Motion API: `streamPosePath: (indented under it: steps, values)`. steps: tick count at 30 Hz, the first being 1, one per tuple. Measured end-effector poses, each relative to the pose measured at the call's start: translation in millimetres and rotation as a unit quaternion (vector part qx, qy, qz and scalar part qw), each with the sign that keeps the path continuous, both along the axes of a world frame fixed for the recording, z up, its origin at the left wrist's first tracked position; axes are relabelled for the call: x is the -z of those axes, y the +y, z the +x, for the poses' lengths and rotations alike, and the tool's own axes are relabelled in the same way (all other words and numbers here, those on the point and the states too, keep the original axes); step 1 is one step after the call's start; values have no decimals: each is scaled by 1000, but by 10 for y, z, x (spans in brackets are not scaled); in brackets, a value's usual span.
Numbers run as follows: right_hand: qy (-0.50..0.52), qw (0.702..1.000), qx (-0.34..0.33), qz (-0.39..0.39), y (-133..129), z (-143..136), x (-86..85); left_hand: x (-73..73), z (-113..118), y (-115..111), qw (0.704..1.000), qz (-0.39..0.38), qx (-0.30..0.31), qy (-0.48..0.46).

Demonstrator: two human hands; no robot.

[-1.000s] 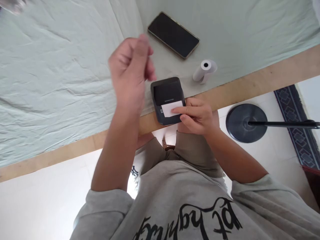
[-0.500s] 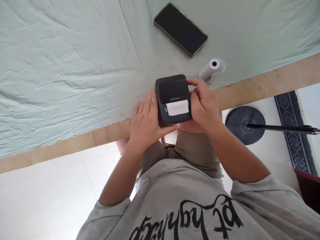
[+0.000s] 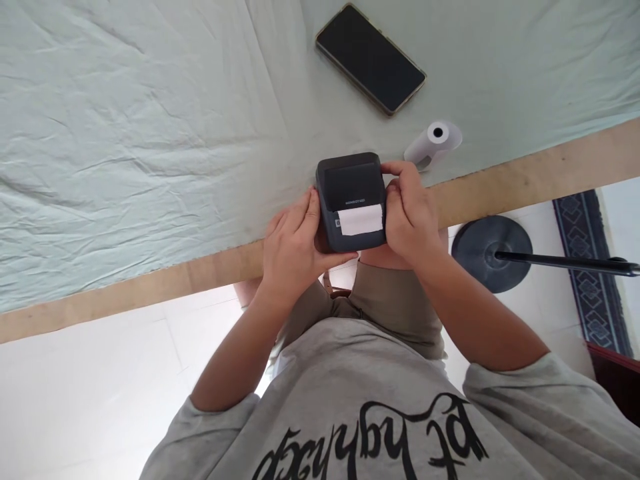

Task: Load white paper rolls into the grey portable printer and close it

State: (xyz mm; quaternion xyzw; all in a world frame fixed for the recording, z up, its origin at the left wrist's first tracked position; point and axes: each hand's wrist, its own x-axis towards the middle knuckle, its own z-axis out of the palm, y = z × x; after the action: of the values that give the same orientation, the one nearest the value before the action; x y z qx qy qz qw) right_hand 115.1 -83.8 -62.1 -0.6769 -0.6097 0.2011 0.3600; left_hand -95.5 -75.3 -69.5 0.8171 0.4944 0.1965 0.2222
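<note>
Black printer (image 3: 353, 185) — gripped between both hands (image 3: 294, 241).

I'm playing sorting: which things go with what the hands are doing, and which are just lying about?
Part of the job:
black device, held in the left hand and right hand
white paper strip on it

Just there, it seems:
phone
paper roll, though perhaps related
black round base
</note>
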Motion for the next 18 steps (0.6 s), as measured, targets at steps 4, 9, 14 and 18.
streamPosePath:
  steps: [4,9,14,18]
  values:
    - [7,1000,-5,1,9,3,4,-13,6,-3,1000,8,-8,11]
    - [14,1000,-4,25,-9,13,35,-47,15,-24,1000,8,-5,13]
    - [85,994,-35,55,-67,54,83,-73,10,-34,999,-5,-40,-36]
    - [161,984,-77,7,-89,109,49,-106,23,-41,999,10,-32,-23]
